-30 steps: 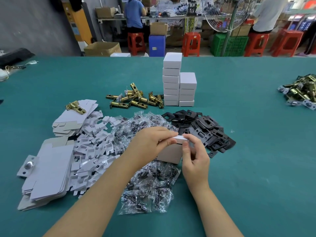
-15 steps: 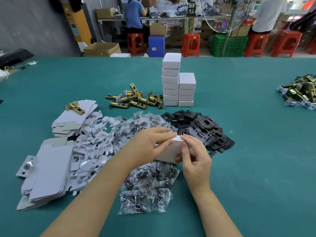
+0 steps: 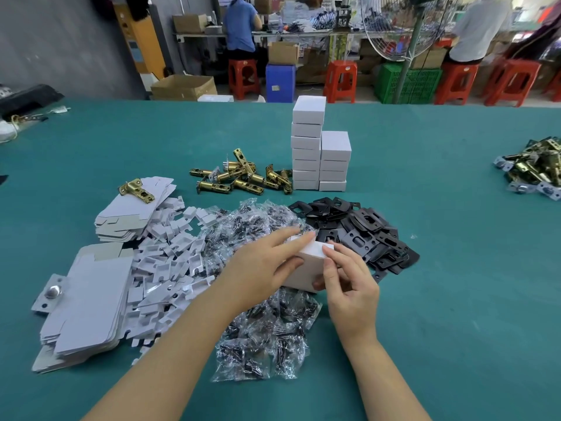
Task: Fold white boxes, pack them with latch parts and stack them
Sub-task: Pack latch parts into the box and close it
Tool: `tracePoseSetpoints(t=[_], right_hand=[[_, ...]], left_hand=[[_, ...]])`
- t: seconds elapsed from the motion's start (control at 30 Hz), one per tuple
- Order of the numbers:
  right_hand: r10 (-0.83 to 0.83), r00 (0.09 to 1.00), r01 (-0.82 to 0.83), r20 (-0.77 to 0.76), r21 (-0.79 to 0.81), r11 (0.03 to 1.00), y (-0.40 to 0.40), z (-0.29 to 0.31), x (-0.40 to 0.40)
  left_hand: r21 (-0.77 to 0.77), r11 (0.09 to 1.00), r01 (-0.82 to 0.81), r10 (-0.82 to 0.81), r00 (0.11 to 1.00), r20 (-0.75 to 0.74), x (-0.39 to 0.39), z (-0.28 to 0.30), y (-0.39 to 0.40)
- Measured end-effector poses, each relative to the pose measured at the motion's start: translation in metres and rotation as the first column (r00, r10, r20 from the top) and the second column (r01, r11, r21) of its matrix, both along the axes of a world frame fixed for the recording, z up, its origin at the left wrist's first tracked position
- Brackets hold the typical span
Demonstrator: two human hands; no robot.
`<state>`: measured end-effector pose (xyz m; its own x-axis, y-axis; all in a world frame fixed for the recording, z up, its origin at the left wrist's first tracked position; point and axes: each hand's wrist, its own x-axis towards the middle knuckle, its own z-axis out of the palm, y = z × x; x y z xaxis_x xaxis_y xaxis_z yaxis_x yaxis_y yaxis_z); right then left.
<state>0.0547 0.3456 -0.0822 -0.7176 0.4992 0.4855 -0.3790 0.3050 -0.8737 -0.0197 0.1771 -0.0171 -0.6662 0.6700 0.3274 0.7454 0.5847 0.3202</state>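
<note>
A small white box [image 3: 307,264] sits above the pile of bagged screws [image 3: 264,332], between both hands. My left hand [image 3: 264,264] lies across its top with straight fingers, the thumb against its near face. At the box's right end my right hand [image 3: 349,284] pinches it, forefinger on the top edge and thumb lower on the front. Two stacks of closed white boxes [image 3: 318,159] stand behind, the left one taller. Brass latches [image 3: 243,177] lie in a heap left of the stacks. What is inside the held box is hidden.
Black strike plates [image 3: 364,235] are piled right of the hands. Flat box blanks [image 3: 88,302] and white card inserts [image 3: 170,259] cover the left side, one brass latch [image 3: 136,191] on a farther stack. Another latch heap [image 3: 534,168] lies far right. People on stools work beyond the green table [image 3: 455,299].
My left fingers have straightened and slid forward over the box top, flattening it. The right forefinger has moved from the flap to the box's right edge. The box stays in the same spot.
</note>
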Motion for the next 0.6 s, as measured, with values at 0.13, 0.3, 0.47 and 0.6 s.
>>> tracePoseSetpoints(t=[0.13, 0.3, 0.47, 0.6], right_hand=[[0.048, 0.999, -0.045, 0.023, -0.102, 0.994, 0.0, 0.006, 0.003], [0.083, 0.989, -0.047, 0.12, -0.274, 0.961, 0.002, 0.016, 0.009], [0.29, 0.91, -0.104, 0.295, -0.515, 0.851, 0.012, 0.036, 0.009], [0.572, 0.765, -0.174, 0.296, -0.76, 0.626, 0.022, 0.069, -0.001]], left_hand=[[0.043, 0.993, -0.108, 0.089, 0.943, 0.321, -0.006, -0.003, 0.003], [0.057, 0.995, -0.088, 0.06, 0.926, 0.372, -0.007, 0.005, 0.008], [0.246, 0.968, -0.06, -0.014, 0.957, 0.289, 0.006, 0.023, 0.009], [0.227, 0.971, 0.068, -0.042, 0.992, -0.117, 0.011, 0.031, 0.007]])
